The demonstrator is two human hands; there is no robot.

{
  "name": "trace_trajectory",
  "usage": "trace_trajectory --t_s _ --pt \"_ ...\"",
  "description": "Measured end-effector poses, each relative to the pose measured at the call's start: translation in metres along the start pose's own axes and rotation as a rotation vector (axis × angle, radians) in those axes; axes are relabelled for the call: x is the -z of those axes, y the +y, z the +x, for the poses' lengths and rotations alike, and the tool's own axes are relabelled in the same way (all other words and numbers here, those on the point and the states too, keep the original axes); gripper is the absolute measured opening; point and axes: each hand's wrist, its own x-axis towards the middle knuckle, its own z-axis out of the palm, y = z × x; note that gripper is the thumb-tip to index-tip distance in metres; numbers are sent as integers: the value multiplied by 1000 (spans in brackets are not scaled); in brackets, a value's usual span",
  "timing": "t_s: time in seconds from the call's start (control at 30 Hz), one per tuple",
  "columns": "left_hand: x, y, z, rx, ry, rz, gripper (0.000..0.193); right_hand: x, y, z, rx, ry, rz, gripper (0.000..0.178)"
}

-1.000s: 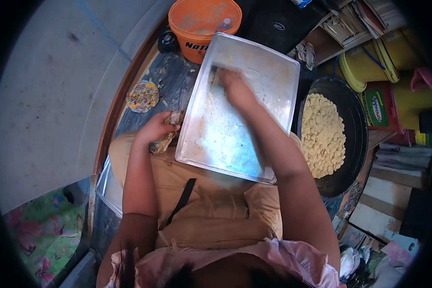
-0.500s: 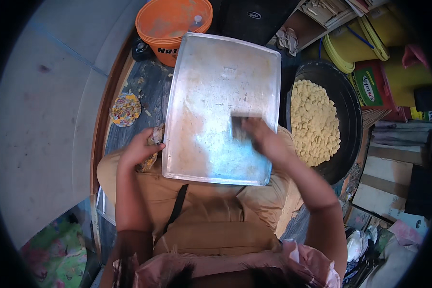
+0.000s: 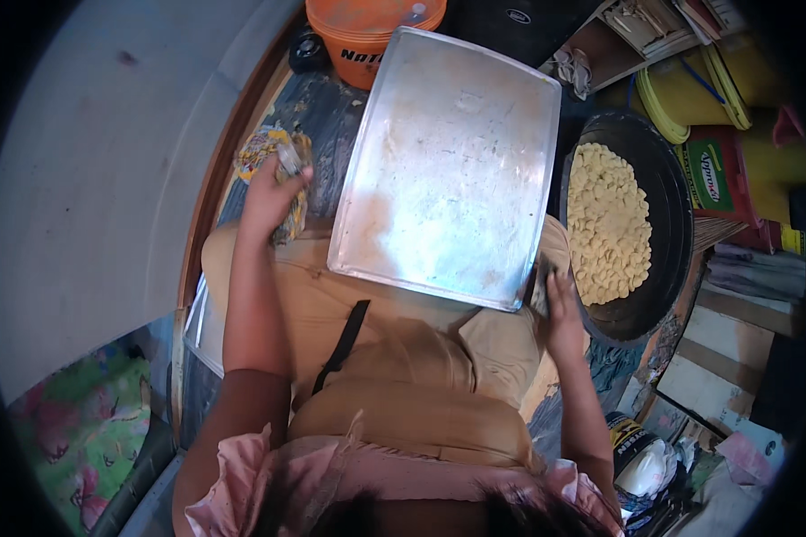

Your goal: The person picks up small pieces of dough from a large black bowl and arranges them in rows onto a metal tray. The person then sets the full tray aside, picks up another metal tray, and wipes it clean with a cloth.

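Head view looks straight down on a seated person with a large metal baking tray [image 3: 452,170] resting across the lap, its near edge on the tan cloth over the knees and its far edge reaching toward twelve o'clock. Its surface is bare and shiny, with pale smears. At about nine o'clock from the tray, the left hand [image 3: 273,192] is raised beside the tray's left edge, fingers closed round a small object with a glint of clear or metallic material at the top; what it is cannot be told. Just past that hand, toward eleven o'clock, lies a colourful crumpled wrapper [image 3: 260,148] on the dark patterned floor [image 3: 327,107]. At roughly four o'clock from the tray's middle, the right hand [image 3: 560,304] sits at the tray's near right corner, fingers curled on a small dark flat piece [image 3: 540,288] touching the tray's rim; how firmly it is gripped cannot be told. At three o'clock from the tray, just beside it, stands a wide black pan [image 3: 667,224] filled with pale yellow pieces [image 3: 607,224]. An orange bucket [image 3: 367,36] stands at twelve o'clock, touching or nearly touching the tray's far corner. Yellow containers [image 3: 690,89] crowd in at two o'clock.
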Motion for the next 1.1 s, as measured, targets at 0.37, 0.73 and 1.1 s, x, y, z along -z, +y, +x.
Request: trace_trajectory --t_s 0.37,0.73,1.1 --pt "-30 69 -78 158 211 -643 59 21 -178 96 437 -214 699 117" --pt "-45 -66 -77 359 5 -373 58 -43 -193 142 556 -187 164 69" --pt "-64 -29 -75 253 -67 -149 37 -40 -150 397 251 127 172 57"
